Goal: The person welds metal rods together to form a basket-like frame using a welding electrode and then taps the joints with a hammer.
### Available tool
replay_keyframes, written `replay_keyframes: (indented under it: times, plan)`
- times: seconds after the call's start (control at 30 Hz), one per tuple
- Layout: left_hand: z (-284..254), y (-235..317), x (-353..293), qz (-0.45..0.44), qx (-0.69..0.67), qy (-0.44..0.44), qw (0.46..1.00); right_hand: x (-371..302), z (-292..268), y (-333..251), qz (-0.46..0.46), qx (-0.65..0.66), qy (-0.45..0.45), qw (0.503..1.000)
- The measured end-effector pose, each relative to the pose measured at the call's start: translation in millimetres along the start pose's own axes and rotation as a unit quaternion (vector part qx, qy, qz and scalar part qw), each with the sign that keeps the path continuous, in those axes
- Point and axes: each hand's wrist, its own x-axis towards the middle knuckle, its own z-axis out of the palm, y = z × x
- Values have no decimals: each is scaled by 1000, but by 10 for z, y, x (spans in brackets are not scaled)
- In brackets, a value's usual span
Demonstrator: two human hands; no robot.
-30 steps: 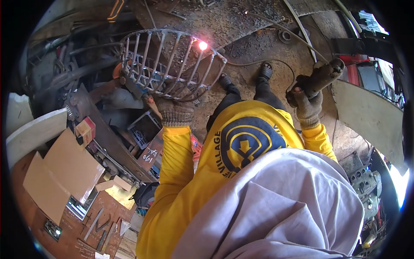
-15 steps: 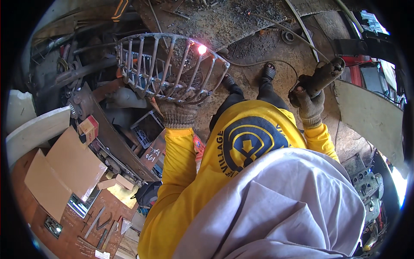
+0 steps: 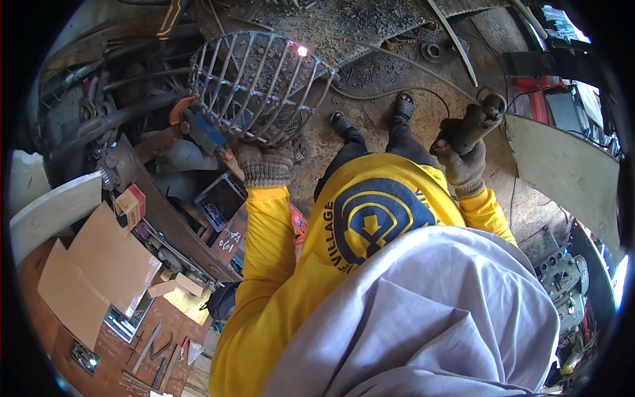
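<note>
A curved metal grate of welded bars (image 3: 254, 86) stands ahead of me on the left. On its far rim a small spot (image 3: 302, 51) glows pinkish white. My left hand (image 3: 266, 163), in a knitted glove, is closed at the grate's near lower edge, its fingers partly hidden behind the bars. Off to the right, my gloved right hand (image 3: 461, 162) grips a dark welding electrode holder (image 3: 477, 126). From it a long thin welding rod (image 3: 417, 68) points forward and left, its end apart from the grate.
Beside the grate sits a blue metal tool (image 3: 206, 134). A dirty metal plate (image 3: 344, 33) covered in debris lies ahead, with a cable (image 3: 383, 99) on the floor. Cardboard (image 3: 99, 264) and hand tools rest on a brown board (image 3: 155, 324) at left. A pale panel (image 3: 562, 175) leans at right.
The grate has tilted, showing more of its bars, and its glowing spot has shrunk. My right hand with the holder sits slightly further left and lower, and the rod's end no longer glows.
</note>
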Motion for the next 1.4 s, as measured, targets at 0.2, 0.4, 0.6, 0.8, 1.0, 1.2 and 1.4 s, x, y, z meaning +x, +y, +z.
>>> replay_keyframes:
  times: [0.2,0.4,0.6,0.8,1.0,1.2,1.4]
  plan:
    - [537,-468,118,183,157,367,898,-22,-2,32,-13,-50,-21,998]
    - [338,-337,130,172,158,331,914,12,25,1,-28,-77,-24,996]
    - [360,-360,151,167,154,317,921,11,14,93,-10,-97,-32,995]
    - [3,-58,112,27,24,136,990,23,54,70,-16,-100,-28,994]
    - [-53,-5,100,-32,-26,43,998,40,80,40,-13,-104,-29,994]
    - [0,-77,88,9,56,100,993,52,199,34,-16,-11,-30,999]
    - [-371,39,31,56,157,227,959,102,221,-24,-61,11,-48,997]
